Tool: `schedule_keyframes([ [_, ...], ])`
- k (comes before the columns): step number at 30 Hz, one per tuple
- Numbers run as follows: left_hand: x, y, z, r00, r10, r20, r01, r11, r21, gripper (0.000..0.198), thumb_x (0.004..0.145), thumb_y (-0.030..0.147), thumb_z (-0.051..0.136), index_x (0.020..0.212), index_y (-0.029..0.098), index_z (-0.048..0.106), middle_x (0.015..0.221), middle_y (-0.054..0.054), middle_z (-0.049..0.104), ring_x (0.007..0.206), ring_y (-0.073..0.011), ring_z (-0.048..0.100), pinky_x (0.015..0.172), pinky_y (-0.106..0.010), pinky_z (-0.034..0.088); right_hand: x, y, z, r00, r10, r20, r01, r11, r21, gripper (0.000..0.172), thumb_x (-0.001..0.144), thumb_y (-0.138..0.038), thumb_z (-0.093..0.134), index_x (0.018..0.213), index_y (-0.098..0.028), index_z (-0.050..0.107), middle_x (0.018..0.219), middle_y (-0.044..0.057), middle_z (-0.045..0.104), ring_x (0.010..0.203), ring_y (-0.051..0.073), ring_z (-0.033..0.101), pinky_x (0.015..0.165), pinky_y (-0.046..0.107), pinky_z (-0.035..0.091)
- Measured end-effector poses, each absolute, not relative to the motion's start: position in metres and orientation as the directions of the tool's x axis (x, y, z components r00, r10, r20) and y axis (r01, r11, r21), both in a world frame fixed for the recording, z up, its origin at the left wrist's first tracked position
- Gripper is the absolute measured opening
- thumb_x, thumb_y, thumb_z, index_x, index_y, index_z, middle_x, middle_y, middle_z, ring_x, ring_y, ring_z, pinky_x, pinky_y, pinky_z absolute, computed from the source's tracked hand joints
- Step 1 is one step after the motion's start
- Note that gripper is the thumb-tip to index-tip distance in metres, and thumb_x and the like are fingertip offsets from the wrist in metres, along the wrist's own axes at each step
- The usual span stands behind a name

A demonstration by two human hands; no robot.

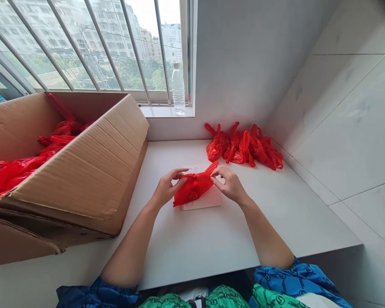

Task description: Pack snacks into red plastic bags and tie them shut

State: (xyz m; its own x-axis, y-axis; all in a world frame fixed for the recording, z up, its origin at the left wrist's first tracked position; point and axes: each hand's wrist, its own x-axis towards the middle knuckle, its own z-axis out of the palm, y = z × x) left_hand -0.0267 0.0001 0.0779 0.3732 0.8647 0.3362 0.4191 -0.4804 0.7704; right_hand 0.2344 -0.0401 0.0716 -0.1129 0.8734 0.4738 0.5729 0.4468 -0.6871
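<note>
Patterned blue sleeves (291, 276) and green patterned cloth (227, 297) fill the near edge. Beyond them spreads a white tabletop (179, 248), running far to a plain wall (237, 64), with a marble-look tiled wall (349, 128) along the right. A barred window (93, 47) takes up the far left, buildings and greenery showing through it. At the left, an open cardboard box (93, 171) stands on the tabletop with crumpled red plastic (57, 143) inside it. On the far right of the tabletop, against the wall, sits a row of red bundles (240, 147), several with loops sticking up.

Both hands are over the middle of the tabletop, one on each side of a red bag (194, 188). The left hand (168, 186) has thumb and forefinger spread, their tips at the bag's far left edge; whether they grip the plastic I cannot tell. The right hand (229, 184) pinches the bag's right edge between thumb and forefinger. The bag's long axis slants from near left to far right: its broad, loose end lies near left, and a narrow tip points far right toward the bundles. Partly under it lies a flat white slab (210, 201) with small printed marks, its near edge showing. A clear bottle (178, 92) stands upright on the windowsill (157, 112).
</note>
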Motion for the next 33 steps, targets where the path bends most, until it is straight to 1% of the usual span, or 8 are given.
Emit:
schedule_keyframes([
  [6,-0.013,-0.008,0.074,0.443,0.791,0.421,0.443,-0.602,0.664,0.023,0.095,0.035,0.055,0.106,0.025,0.073,0.091,-0.003,0.069,0.078,-0.0146,0.062,0.069,-0.026,0.051,0.207,-0.042,0.064,-0.057,0.913,0.404,0.608,0.353,-0.712,0.028,0.092,-0.049,0.063,0.1,-0.023,0.061,0.095,0.002,0.07,0.088,0.02,0.063,0.078,0.032,0.046],
  [13,-0.012,-0.006,0.068,0.422,0.759,0.496,0.479,-0.651,0.589,0.021,0.096,0.032,0.055,0.107,0.026,0.072,0.086,-0.001,0.069,0.076,-0.0134,0.063,0.069,-0.025,0.049,0.205,-0.043,0.063,-0.152,0.885,0.44,0.609,0.434,-0.664,0.014,0.097,-0.037,0.061,0.097,-0.025,0.068,0.097,0.001,0.073,0.089,0.018,0.065,0.085,0.032,0.043],
  [19,-0.014,-0.005,0.069,0.426,0.78,0.459,0.477,-0.624,0.619,0.019,0.095,0.032,0.056,0.096,0.024,0.073,0.086,-0.001,0.073,0.077,-0.015,0.065,0.07,-0.026,0.05,0.212,-0.044,0.068,-0.131,0.864,0.486,0.545,0.472,-0.693,0.01,0.096,-0.029,0.061,0.092,-0.024,0.069,0.091,0.001,0.069,0.085,0.018,0.063,0.083,0.032,0.044],
  [25,-0.026,0.002,0.076,0.261,0.865,0.428,0.453,-0.501,0.737,0.021,0.094,0.036,0.058,0.089,0.02,0.07,0.085,-0.001,0.073,0.079,-0.0154,0.067,0.079,-0.028,0.054,0.235,-0.041,0.077,-0.054,0.868,0.494,0.539,0.442,-0.717,0.013,0.096,-0.032,0.06,0.089,-0.023,0.066,0.091,0.003,0.069,0.086,0.019,0.063,0.085,0.035,0.046],
  [27,-0.027,0.001,0.078,0.238,0.876,0.42,0.441,-0.483,0.757,0.021,0.095,0.037,0.057,0.091,0.02,0.069,0.09,-0.002,0.073,0.082,-0.0157,0.067,0.081,-0.029,0.054,0.238,-0.043,0.08,-0.078,0.889,0.451,0.52,0.422,-0.743,0.013,0.095,-0.033,0.059,0.089,-0.023,0.065,0.091,0.002,0.07,0.086,0.019,0.064,0.081,0.033,0.046],
  [29,-0.025,-0.004,0.08,0.273,0.861,0.43,0.447,-0.509,0.735,0.021,0.094,0.038,0.058,0.104,0.022,0.068,0.106,-0.003,0.071,0.092,-0.0166,0.068,0.085,-0.03,0.055,0.234,-0.045,0.082,-0.126,0.911,0.391,0.481,0.401,-0.779,0.013,0.094,-0.035,0.06,0.089,-0.023,0.064,0.091,0.001,0.071,0.087,0.019,0.064,0.076,0.031,0.046],
  [31,-0.02,-0.01,0.082,0.367,0.819,0.441,0.491,-0.573,0.656,0.027,0.092,0.039,0.062,0.115,0.027,0.066,0.122,-0.004,0.066,0.1,-0.018,0.067,0.086,-0.031,0.054,0.226,-0.048,0.082,-0.151,0.925,0.349,0.442,0.379,-0.813,0.015,0.093,-0.038,0.061,0.091,-0.023,0.064,0.092,0.001,0.072,0.088,0.019,0.065,0.076,0.031,0.047],
  [33,-0.014,-0.016,0.081,0.459,0.77,0.442,0.541,-0.637,0.549,0.024,0.091,0.037,0.064,0.114,0.03,0.068,0.123,-0.002,0.063,0.098,-0.0172,0.067,0.08,-0.029,0.054,0.216,-0.05,0.08,-0.149,0.93,0.336,0.425,0.367,-0.827,0.02,0.09,-0.043,0.065,0.092,-0.023,0.064,0.092,0.001,0.073,0.087,0.019,0.066,0.08,0.033,0.047],
])
